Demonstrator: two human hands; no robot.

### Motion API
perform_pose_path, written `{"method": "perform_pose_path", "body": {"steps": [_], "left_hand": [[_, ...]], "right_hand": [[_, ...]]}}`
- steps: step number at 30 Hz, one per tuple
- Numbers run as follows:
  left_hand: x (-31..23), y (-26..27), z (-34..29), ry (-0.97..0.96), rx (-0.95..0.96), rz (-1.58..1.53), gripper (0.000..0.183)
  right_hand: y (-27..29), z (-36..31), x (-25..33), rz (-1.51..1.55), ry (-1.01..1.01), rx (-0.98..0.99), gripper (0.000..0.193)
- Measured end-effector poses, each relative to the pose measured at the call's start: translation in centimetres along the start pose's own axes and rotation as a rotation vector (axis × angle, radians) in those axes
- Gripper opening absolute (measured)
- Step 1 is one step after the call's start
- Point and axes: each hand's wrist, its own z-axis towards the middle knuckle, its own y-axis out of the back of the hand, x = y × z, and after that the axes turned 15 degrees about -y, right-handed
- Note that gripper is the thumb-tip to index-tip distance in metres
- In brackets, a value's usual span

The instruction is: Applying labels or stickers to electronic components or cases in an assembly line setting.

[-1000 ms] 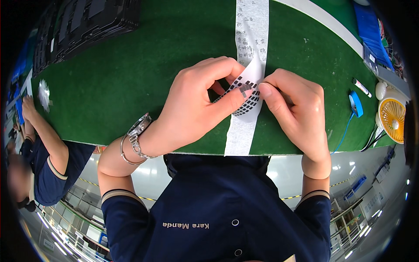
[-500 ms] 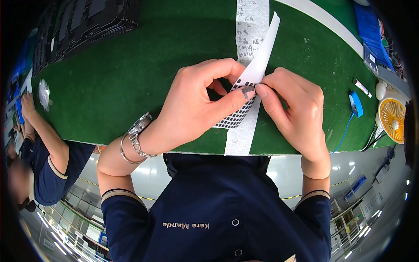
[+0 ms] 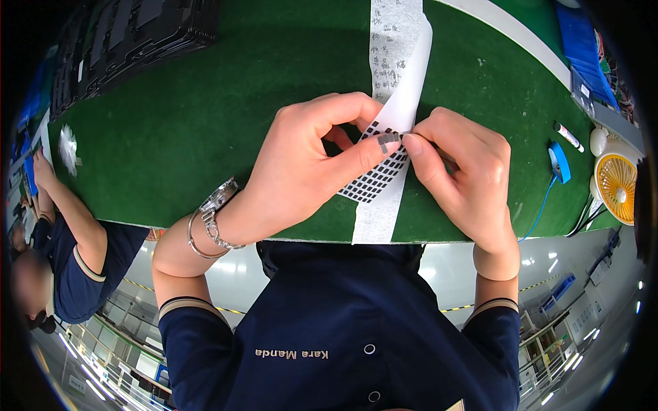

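A white sheet of small black stickers [image 3: 373, 179] is held between the thumb and fingers of my left hand [image 3: 319, 154]. Its blank white end curls up and away from me. Several dark grey sticker pieces [image 3: 388, 143] cling side by side to my left thumb tip. At the sheet's right edge my right hand [image 3: 466, 164] is closed in a pinch, thumb against forefinger. Whatever lies between those fingertips is too small to make out. Beneath the sheet runs a white paper strip [image 3: 375, 226] with handwriting on its far part.
Stacked black trays [image 3: 137, 48] stand on the green table [image 3: 185, 137] at the far left. A clear plastic piece [image 3: 68, 149] lies near a co-worker's arm [image 3: 75, 205]. To the right are a marker [image 3: 569, 137], a blue wrist strap [image 3: 558, 163] and a yellow fan [image 3: 615, 188].
The sheet has turned a little, so more of its black stickers face up, and its curled end leans less to the right. Both hands have barely shifted.
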Motion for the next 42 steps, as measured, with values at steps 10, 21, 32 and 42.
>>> {"method": "perform_pose_path", "body": {"steps": [10, 21, 32, 42], "left_hand": [[0.1, 0.0, 0.1, 0.105, -0.010, -0.188, 0.010], [0.0, -0.2, -0.1, -0.069, 0.070, 0.175, 0.010], [0.1, -0.3, -0.2, -0.098, 0.065, 0.285, 0.013], [0.3, -0.2, -0.1, -0.093, 0.017, 0.209, 0.010]], "right_hand": [[-0.1, 0.1, -0.1, -0.063, 0.143, -0.112, 0.015], [0.6, -0.2, -0.3, 0.118, -0.072, 0.189, 0.015], [0.6, -0.2, -0.5, 0.056, -0.082, 0.247, 0.008], [0.6, 0.0, 0.1, 0.059, -0.105, 0.062, 0.009]]}}
